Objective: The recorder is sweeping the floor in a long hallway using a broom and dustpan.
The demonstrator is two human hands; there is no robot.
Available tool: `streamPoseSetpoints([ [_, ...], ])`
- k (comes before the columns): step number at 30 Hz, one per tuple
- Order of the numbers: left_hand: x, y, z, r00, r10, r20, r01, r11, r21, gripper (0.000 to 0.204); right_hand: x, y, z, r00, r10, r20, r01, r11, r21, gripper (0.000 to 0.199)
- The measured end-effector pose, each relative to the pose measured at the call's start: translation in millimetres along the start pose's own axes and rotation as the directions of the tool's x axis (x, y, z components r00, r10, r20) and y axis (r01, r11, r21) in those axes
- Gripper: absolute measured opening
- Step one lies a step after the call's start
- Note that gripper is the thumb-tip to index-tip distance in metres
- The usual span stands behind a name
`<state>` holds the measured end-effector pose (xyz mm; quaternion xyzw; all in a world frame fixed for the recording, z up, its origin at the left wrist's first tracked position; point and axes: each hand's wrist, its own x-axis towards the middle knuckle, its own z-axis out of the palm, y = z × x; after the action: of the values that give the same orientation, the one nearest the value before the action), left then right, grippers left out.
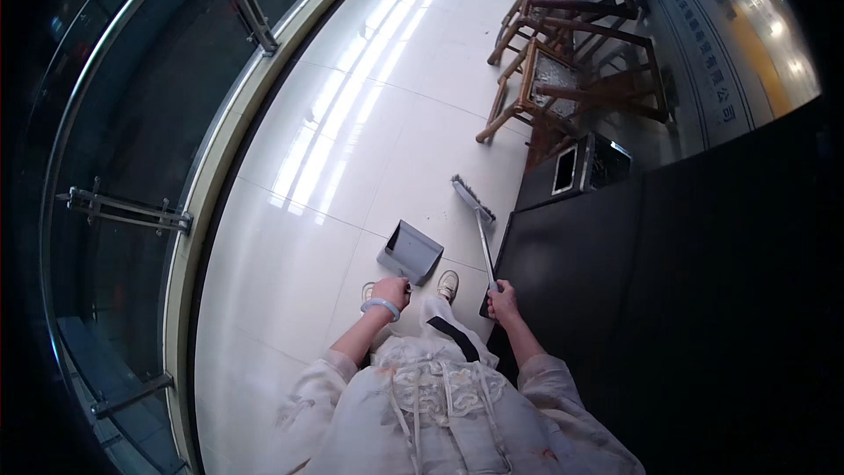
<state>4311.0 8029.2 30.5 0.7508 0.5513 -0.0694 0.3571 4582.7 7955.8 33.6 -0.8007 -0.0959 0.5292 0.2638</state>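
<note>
My right hand [504,301] is wrapped round the grey handle of a broom [484,246]. Dark bristles edge its angled head, which rests on the pale tiles out in front of me. A grey dustpan [420,252] lies just ahead of my feet, its open side turned away from me. Above its near end, my left hand [391,292], with a pale bangle at the wrist, is closed round the dustpan's handle, mostly hidden by the fingers. Small dark specks [450,217] dot the floor between broom head and dustpan.
Wooden chairs [549,79] stand at the far right beside a printed panel. A large black surface [580,255] borders my right side, with a small dark box-like item [591,165] beyond it. Along the left runs a glass railing [132,211] on a raised kerb. Shiny tiles [352,123] stretch ahead.
</note>
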Motion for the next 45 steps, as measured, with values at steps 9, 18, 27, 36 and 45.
streamPoseSetpoints([
  [9,32.7,49.6,-14.1,0.990,-0.138,0.021,0.133,0.978,0.161,0.017,169.2,-103.8,0.2,0.988,-0.100,0.114,0.137,0.909,-0.393,0.035],
  [18,40.5,51.0,-13.0,0.988,-0.153,0.035,0.144,0.974,0.174,0.017,53.6,4.9,-36.2,0.926,-0.104,0.362,0.364,0.489,-0.793,0.043],
  [27,35.1,37.5,-6.4,0.996,-0.085,0.001,0.084,0.986,0.144,0.014,-2.6,-24.7,-92.8,0.941,0.048,0.334,0.094,0.913,-0.397,0.051],
  [36,10.1,32.5,-14.4,0.997,-0.070,0.029,0.064,0.985,0.159,0.012,98.1,24.7,-55.1,0.986,-0.133,0.102,0.168,0.762,-0.626,0.036],
  [45,0.0,11.4,-12.5,0.987,-0.004,0.161,-0.043,0.957,0.288,0.012,-16.2,24.3,-0.6,0.943,0.035,0.330,0.125,0.884,-0.450,0.043],
])
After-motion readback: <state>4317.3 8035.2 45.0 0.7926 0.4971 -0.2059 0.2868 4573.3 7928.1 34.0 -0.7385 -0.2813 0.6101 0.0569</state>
